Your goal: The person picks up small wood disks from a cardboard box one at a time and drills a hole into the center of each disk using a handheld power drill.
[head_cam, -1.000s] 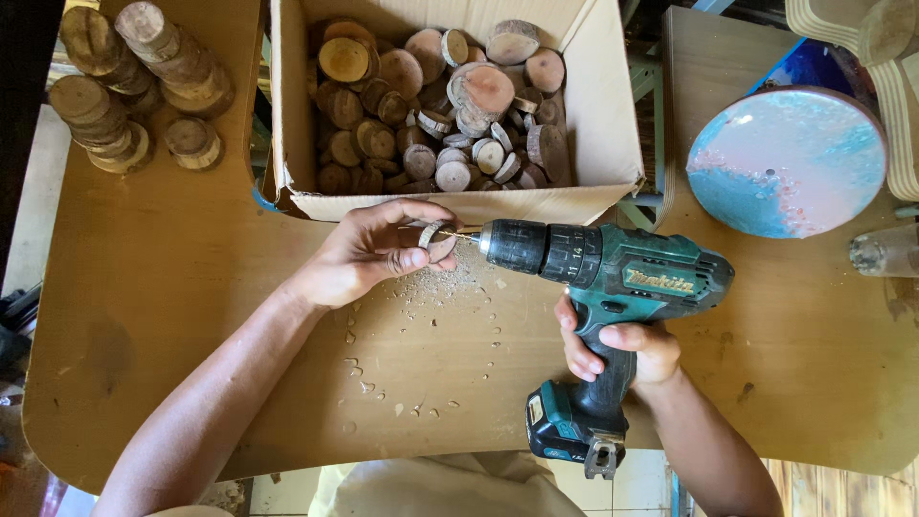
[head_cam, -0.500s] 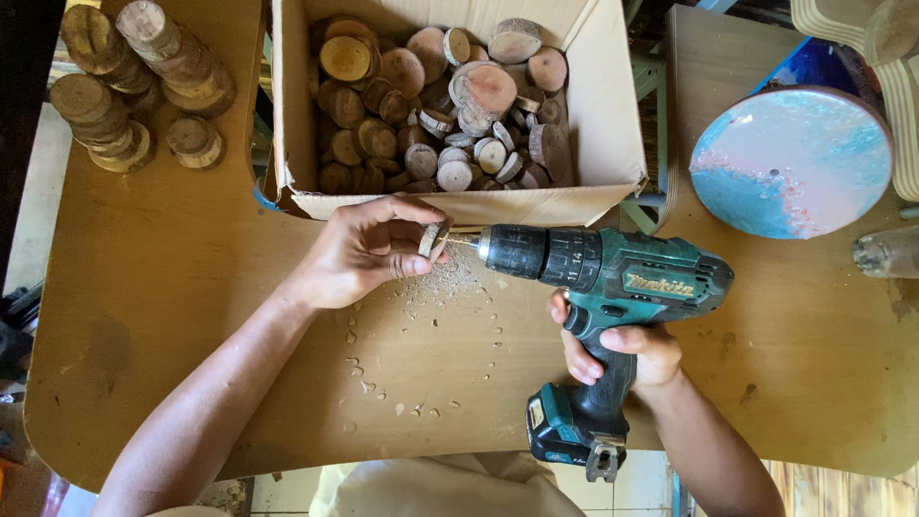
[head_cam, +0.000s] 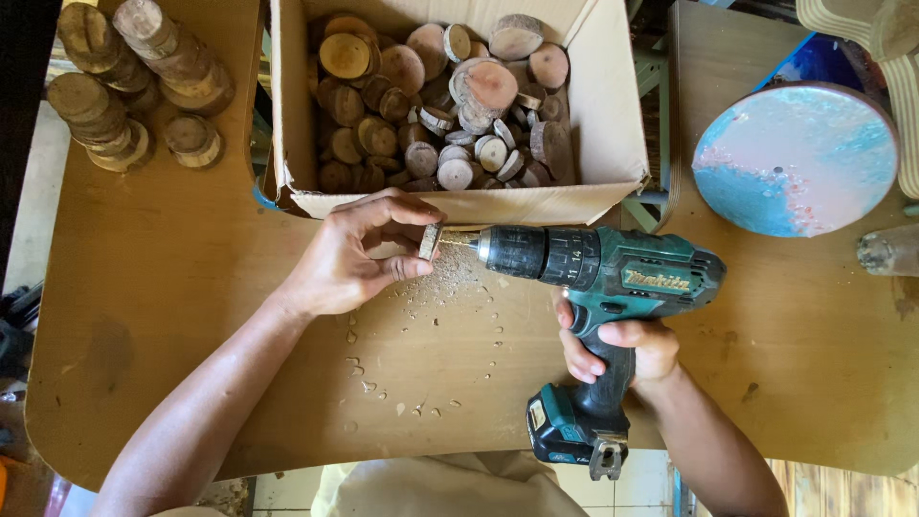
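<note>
Now: small wood slice (head_cam: 430,241) pinched on edge in left hand (head_cam: 349,257), just above surface (head_cam: 191,287); cordless drill (head_cam: 593,273) gripped by right hand (head_cam: 622,347), bit lying level, pointing left into slice.

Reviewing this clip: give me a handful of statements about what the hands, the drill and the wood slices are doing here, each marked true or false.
1. The right hand grips the handle of a teal cordless drill. True.
2. The left hand holds a small wood slice against the drill bit. True.
3. The cardboard box is empty. False: it is full of round wood slices.
4. Wood chips lie on the table below the drill bit. True.
5. The stacked wood slices stand at the table's right edge. False: they stand at the far left corner.
6. The round blue and pink disc lies inside the box. False: it lies to the right of the box.
</note>
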